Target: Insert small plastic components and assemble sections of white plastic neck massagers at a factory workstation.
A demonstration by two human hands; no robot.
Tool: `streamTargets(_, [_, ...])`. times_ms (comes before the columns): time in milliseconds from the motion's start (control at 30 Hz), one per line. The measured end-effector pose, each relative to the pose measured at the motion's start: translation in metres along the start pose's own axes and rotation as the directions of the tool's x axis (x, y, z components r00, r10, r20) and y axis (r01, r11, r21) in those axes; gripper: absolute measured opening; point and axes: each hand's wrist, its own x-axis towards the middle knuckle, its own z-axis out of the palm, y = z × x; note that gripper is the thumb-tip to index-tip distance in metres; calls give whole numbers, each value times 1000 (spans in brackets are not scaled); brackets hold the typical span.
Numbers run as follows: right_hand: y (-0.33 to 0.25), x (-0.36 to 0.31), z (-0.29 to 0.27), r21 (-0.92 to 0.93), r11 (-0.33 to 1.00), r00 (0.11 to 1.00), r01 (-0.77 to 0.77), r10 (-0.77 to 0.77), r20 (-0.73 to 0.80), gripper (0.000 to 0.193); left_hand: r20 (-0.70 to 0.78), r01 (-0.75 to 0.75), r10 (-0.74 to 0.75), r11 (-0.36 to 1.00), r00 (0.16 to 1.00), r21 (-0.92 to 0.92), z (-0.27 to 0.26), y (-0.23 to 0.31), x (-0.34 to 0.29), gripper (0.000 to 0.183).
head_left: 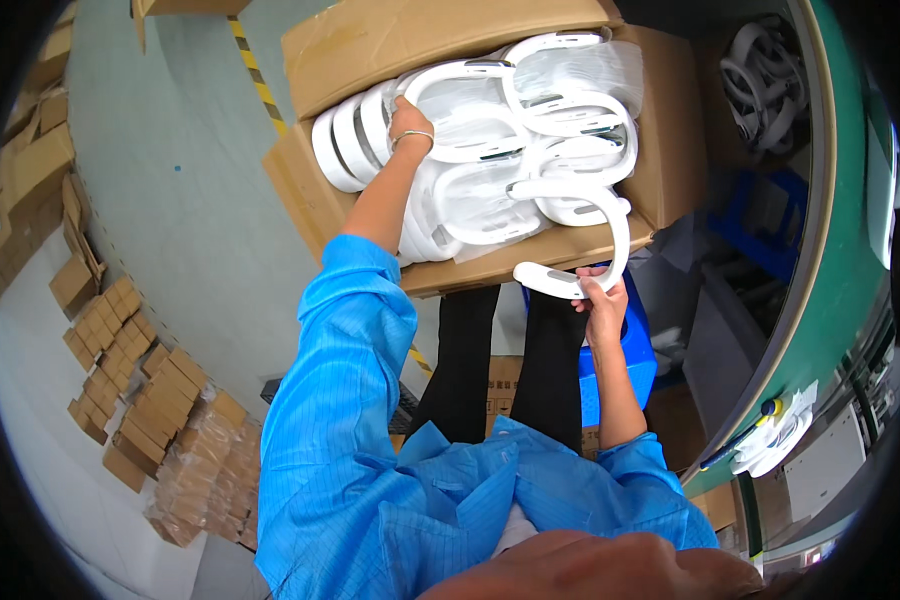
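My right hand (pixel 604 305) grips a white U-shaped neck fan (pixel 618 235) by its curved band, at the near edge of an open cardboard box (pixel 675 120). One arm of this fan points left over the box edge; the other reaches over the contents. Inside the box my left hand (pixel 410 122) is closed on the left side of another white neck fan (pixel 460 72), its fingertips partly hidden. Several more white neck fans (pixel 345 145) lie packed around it, some upright along the left wall. Clear plastic wrap (pixel 580 75) lies among them.
A green-topped workbench (pixel 828 240) curves along the right, with a cable-like white bundle (pixel 765 85) under it. A blue stool (pixel 625 365) stands by my legs. Stacked small cartons (pixel 155 410) line the left wall; yellow-black tape (pixel 255 75) marks the floor.
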Motion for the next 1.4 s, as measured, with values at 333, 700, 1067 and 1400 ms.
streamTargets(333, [-2, 7, 18, -15, 1000, 999, 23, -23, 36, 16, -12, 16, -15, 999, 1000, 33, 4, 4, 1, 48])
streamTargets(700, [1, 27, 29, 69, 997, 997, -30, 25, 76, 16, -19, 33, -33, 999, 999, 27, 0, 9, -1, 60])
streamTargets(1067, [14, 82, 84, 294, 948, 969, -125, 53, 243, 21, 12, 89, -89, 996, 996, -19, -14, 11, 1, 42])
streamTargets(1400, [28, 112, 106, 347, 917, 946, -195, 82, 315, 20, 7, 362, -370, 905, 929, -222, -13, 20, 11, 36])
